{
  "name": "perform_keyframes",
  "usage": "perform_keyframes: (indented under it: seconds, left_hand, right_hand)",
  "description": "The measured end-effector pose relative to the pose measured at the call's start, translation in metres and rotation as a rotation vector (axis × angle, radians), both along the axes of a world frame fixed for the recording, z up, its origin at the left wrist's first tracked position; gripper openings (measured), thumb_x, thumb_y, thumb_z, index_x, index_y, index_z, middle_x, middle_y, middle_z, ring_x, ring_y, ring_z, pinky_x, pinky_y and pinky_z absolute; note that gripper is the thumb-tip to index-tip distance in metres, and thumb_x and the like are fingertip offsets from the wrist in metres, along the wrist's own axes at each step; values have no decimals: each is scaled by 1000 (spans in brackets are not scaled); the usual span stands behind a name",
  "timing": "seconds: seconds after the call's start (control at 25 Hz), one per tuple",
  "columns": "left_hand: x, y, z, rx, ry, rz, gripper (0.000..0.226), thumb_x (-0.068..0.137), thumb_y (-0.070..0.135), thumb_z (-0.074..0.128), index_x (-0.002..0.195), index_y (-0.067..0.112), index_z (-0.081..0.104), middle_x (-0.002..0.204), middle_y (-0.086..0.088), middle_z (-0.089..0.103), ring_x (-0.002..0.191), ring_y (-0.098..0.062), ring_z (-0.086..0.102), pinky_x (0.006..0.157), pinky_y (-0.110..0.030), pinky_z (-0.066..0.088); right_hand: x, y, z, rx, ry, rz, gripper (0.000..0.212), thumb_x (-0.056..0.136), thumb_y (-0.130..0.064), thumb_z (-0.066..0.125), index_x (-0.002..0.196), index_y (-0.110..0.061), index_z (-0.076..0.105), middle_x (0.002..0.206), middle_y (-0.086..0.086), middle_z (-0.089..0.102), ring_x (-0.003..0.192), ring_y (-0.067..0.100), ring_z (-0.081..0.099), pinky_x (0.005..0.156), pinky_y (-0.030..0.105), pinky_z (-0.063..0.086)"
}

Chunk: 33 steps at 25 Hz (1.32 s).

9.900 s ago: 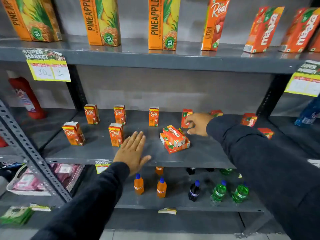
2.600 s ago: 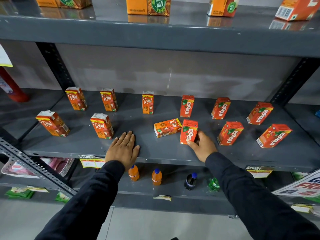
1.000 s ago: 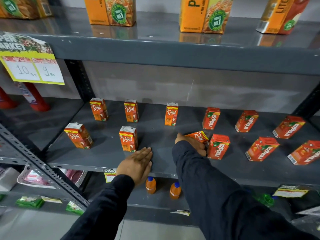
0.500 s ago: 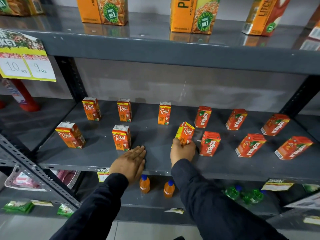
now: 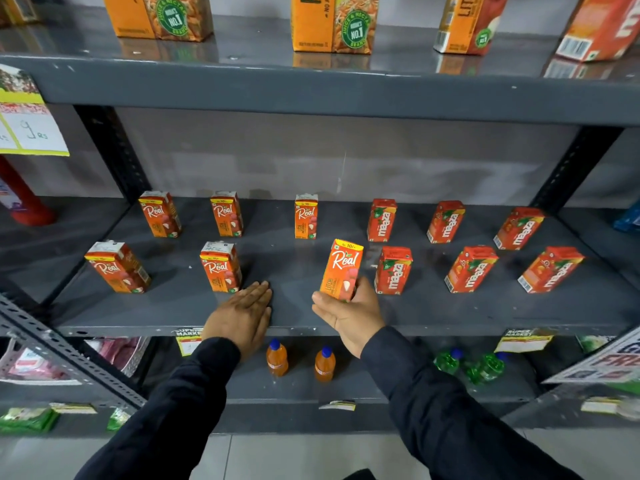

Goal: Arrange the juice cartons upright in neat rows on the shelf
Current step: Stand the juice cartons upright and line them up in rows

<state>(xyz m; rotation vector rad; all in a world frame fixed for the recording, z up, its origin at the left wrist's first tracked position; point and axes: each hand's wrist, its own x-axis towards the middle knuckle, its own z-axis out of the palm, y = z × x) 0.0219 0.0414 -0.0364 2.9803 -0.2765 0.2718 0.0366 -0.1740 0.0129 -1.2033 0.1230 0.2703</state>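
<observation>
1. We are counting six Real cartons: five standing on the shelf (image 5: pixel 294 306), one (image 5: pixel 341 270) in our right hand (image 5: pixel 349 315), grip clamped around it.
2. Six Maaza cartons (image 5: pixel 393 270) are standing right of it.
3. Our left hand (image 5: pixel 240 315) is lying flat, grip apart.

Small orange juice cartons (image 5: pixel 220 267) stand upright in two rows on the grey shelf (image 5: pixel 433 313); one Real carton (image 5: pixel 341 270) tilts toward one o'clock.

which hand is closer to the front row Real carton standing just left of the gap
Left. The left hand lies flat on the shelf with fingertips almost at that Real carton; the right hand holds another Real carton farther right.
</observation>
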Motion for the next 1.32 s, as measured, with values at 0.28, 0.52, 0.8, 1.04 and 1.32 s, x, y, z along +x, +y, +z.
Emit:
perform_keyframes:
  seconds: [0.28,0.52,0.8,1.04,1.32]
  left_hand:
    - [-3,-4,1,-32,-11,26,51,92,35,30,134,10,46,144,-6,45,134,-20,38,110,-34,30]
    - [-1,-2,0,-12,-5,35,51,92,35,31,135,11,45,144,-5,44,134,-20,38,110,-32,29]
    - [-1,-3,1,47,-16,17,51,91,34,30,128,6,52,136,-10,53,126,-24,48,106,-38,37]
    - [-2,-1,3,35,-35,-5,51,89,33,31,124,5,57,130,-11,58,120,-25,54,101,-40,42]
    - [1,1,-5,35,-58,-4,44,91,28,47,130,8,51,137,-9,52,128,-23,47,107,-36,32]
  right_hand:
    - [-9,-8,-2,-77,-98,155,53,73,9,71,110,-25,54,102,4,68,102,24,66,91,43,55]
    - [1,-2,-7,-170,-134,124,56,69,-2,76,115,-23,54,101,-1,70,100,18,67,91,39,54]
    - [35,14,-24,-726,-255,56,47,76,-11,75,114,-22,50,103,-6,64,93,11,63,90,31,52]
    - [61,24,-32,-953,-373,181,48,76,-28,77,118,-21,54,111,-2,67,98,15,63,79,21,48]
    - [74,25,-43,-1286,-475,189,46,70,-59,68,107,-31,63,111,0,67,110,24,56,99,40,43]
